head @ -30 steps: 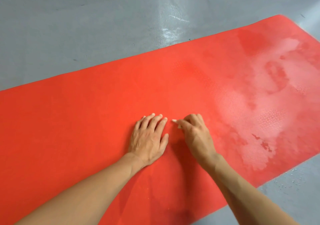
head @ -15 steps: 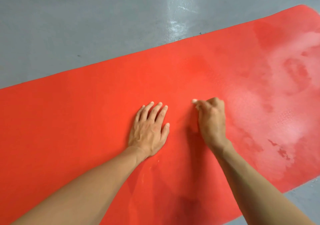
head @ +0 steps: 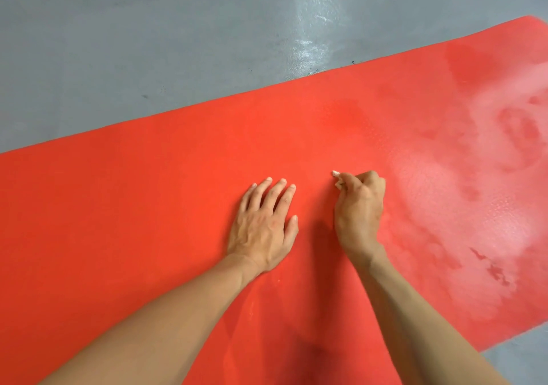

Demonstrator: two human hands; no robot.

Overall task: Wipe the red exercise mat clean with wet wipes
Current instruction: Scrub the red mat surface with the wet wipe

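Observation:
The red exercise mat (head: 148, 206) lies flat across the grey floor, running from lower left to upper right. My left hand (head: 264, 224) rests palm down on the mat's middle, fingers spread, holding nothing. Just to its right, my right hand (head: 358, 209) is curled into a fist on the mat, pinching a small white bit of wet wipe (head: 338, 181) that peeks out at the fingertips. The mat's right part (head: 474, 177) shows pale, wet-looking streaks and patches.
Grey glossy floor (head: 148, 43) surrounds the mat, with a shiny wet patch (head: 311, 37) beyond the far edge. A strip of floor (head: 522, 355) shows at the lower right past the mat's near edge.
My right hand has slid away from me along the mat with the wipe. The left hand stays pressed in place. The view has shifted a little to the left.

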